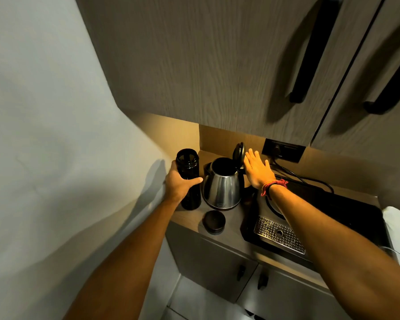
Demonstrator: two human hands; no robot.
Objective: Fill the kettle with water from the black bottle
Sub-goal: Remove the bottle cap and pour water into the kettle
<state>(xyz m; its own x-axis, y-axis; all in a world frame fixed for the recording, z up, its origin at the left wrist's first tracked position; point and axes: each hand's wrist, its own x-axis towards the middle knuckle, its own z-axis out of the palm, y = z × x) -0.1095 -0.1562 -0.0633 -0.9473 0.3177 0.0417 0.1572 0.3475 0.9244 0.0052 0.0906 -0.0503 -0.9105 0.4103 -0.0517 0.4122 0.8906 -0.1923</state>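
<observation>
- Head view: the left hand (179,184) is wrapped around the bottle (188,179), which stands upright on the worktop (189,218) at its left end, just beside the wall (56,135).
- The bottle has no cap; the round black cap (214,222) lies near the front edge of the worktop.
- The kettle (222,187) stands just right of the bottle, with its lid (238,153) tipped up.
- The right hand (259,169) is flat with fingers spread, holding nothing, beside the lid; I cannot tell if it touches.
- This hand hides the kettle handle.
- The inside of the kettle is dark, so no water level shows.
- The right arm covers part of the black tray (346,218).
- Cupboards (217,65) hang low above.
</observation>
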